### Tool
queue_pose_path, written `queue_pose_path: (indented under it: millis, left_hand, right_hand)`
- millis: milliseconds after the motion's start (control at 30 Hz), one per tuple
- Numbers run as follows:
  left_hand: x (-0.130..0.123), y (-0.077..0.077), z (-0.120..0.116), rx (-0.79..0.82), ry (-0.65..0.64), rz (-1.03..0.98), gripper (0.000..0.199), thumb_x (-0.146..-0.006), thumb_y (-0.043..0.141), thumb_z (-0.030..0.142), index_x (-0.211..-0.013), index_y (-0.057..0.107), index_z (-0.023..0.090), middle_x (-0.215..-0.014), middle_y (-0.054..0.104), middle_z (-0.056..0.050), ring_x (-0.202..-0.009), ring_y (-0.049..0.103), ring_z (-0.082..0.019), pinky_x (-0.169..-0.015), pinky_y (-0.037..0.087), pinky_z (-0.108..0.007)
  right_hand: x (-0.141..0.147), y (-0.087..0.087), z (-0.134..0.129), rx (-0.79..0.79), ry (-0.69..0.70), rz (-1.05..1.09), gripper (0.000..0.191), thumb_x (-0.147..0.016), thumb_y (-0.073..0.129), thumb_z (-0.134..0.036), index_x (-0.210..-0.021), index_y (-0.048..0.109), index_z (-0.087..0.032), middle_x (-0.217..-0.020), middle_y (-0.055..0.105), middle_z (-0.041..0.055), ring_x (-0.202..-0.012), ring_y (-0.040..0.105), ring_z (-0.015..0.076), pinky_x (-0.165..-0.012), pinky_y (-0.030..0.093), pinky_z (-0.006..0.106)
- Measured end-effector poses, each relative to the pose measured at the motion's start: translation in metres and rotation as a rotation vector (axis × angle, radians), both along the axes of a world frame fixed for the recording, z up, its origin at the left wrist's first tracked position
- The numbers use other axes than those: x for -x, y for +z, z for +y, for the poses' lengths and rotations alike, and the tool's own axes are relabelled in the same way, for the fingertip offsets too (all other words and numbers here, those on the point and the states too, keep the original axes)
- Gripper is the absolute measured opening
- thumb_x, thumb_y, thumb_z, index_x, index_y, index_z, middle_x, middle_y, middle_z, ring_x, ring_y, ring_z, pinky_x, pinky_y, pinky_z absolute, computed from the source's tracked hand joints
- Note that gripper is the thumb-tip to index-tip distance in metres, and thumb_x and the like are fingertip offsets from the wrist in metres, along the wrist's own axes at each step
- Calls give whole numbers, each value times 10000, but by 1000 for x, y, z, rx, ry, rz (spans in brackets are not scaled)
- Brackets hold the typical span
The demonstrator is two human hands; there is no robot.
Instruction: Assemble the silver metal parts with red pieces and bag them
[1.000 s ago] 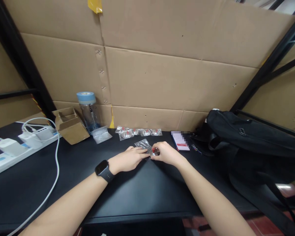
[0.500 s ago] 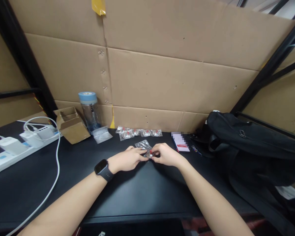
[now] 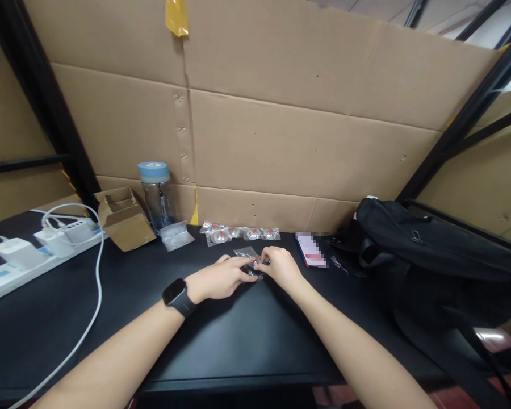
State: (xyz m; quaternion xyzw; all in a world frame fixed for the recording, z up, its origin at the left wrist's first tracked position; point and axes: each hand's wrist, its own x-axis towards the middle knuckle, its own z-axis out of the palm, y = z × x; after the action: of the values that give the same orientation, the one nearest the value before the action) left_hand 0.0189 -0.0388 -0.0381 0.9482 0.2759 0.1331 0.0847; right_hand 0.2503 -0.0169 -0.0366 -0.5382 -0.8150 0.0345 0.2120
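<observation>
A small clear plastic bag (image 3: 244,251) lies on the black table in front of me. Over its left side, my left hand (image 3: 221,278) has its index finger and thumb pressed on the bag's opening, one above the other. From the right, my right hand (image 3: 282,268) pinches a small round metal piece with a red mark (image 3: 255,263) at the bag's mouth. Fingers and shiny plastic cover most of that piece, so how far it sits inside cannot be told. Behind my hands, several similar round metal pieces in clear bags (image 3: 220,235) lie in a row.
Left of the row are a pack of clear bags (image 3: 175,236), a blue-lidded bottle (image 3: 155,196), an open cardboard box (image 3: 130,224) and a white power strip (image 3: 8,279) with a cable. A phone (image 3: 310,250) and black backpack (image 3: 434,250) are at right. Cardboard (image 3: 272,153) walls the back.
My right hand has moved slightly left with the round metal piece, bringing it further between my left finger and thumb over the bag. My left hand stays nearly in place.
</observation>
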Motion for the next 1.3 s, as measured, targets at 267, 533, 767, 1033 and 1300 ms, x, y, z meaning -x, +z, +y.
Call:
queue_pose_path:
  millis: [267,533,767,1033,1300]
  left_hand:
    - [1,0,0,23,13,-10,548,-931,483,77,-1323,644,424,-1613,390,-2,-1463,400,-260,-1166,345,-466]
    - [0,3,-1,11,23,8,589,-864,497,29,-1215,703,454,-1589,417,43,-1490,312,-298,-1164,299,-540]
    - [9,18,3,38,54,-71,428,-800,636,104,-1157,685,335,-1362,581,-23,-1300,486,-267,-1109,340,-445]
    - [0,9,9,-92,290,-134,129,-862,700,310,-944,643,229,-975,679,-25,-971,608,-229,-891,398,-344]
    - [8,17,18,122,410,-280,143,-883,624,353,-834,674,229,-901,765,-4,-889,692,-208,-885,440,-317]
  right_hand:
    - [-3,0,-4,80,75,-14,19,-862,750,-264,-862,742,-247,-844,752,18,-782,693,187,-678,432,254]
    - [9,-7,2,-199,-54,-130,146,-851,740,-247,-891,602,-224,-905,674,40,-830,619,207,-725,388,288]
    - [-7,9,-1,18,337,149,169,-897,685,-297,-1031,616,-221,-975,645,27,-851,604,169,-773,456,261]
    - [-18,4,5,28,338,143,246,-823,744,-151,-1050,693,-231,-1088,651,49,-930,617,177,-860,481,296]
    - [-17,-3,14,74,318,339,102,-893,685,-273,-862,754,-204,-823,719,21,-743,613,159,-734,465,275]
